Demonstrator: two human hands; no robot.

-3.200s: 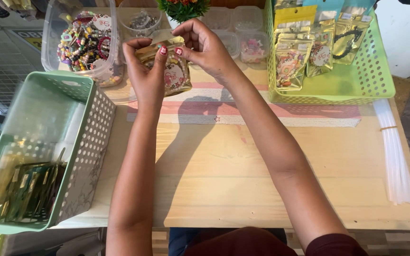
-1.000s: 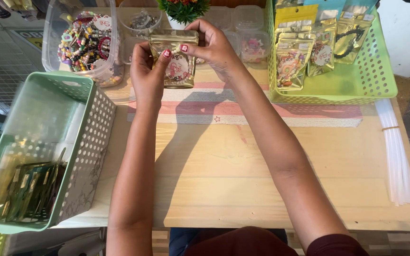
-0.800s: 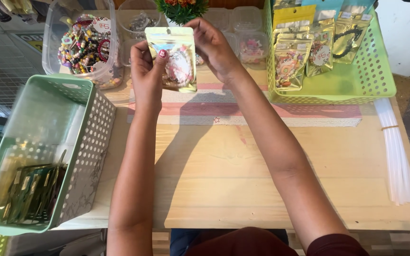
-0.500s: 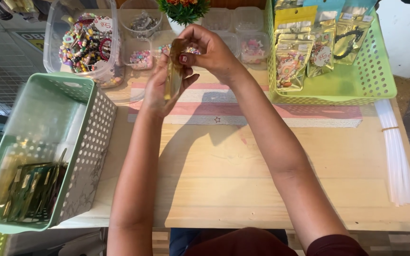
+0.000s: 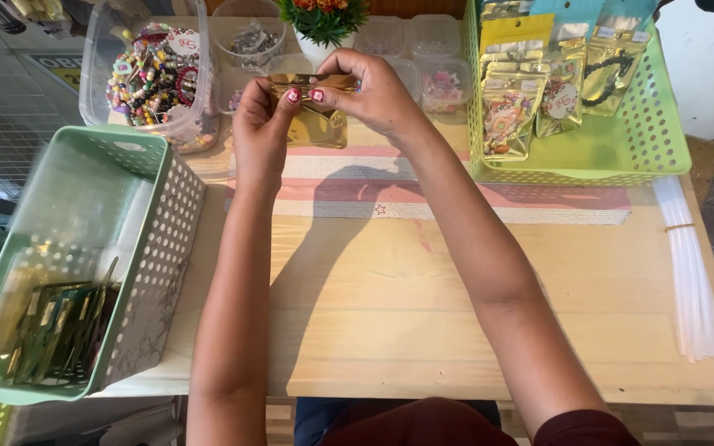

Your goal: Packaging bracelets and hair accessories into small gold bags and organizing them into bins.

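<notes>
Both hands hold one small gold foil pouch [image 5: 317,124] above the far middle of the wooden table [image 5: 423,297]. My left hand [image 5: 259,124] pinches its top edge at the left, and my right hand [image 5: 371,92] pinches the same edge at the right. The pouch hangs with its gold back facing me.
A mint perforated basket [image 5: 76,256] at the left holds several flat gold pouches. A green basket [image 5: 621,140] at the far right holds several filled pouches. A clear tub of beaded bracelets [image 5: 154,74], small clear cups, a potted plant [image 5: 324,21] and a bundle of clear strips [image 5: 692,272] surround the work area.
The pouch has turned from its printed front through edge-on to its gold back. Both hands now pinch along its top edge.
</notes>
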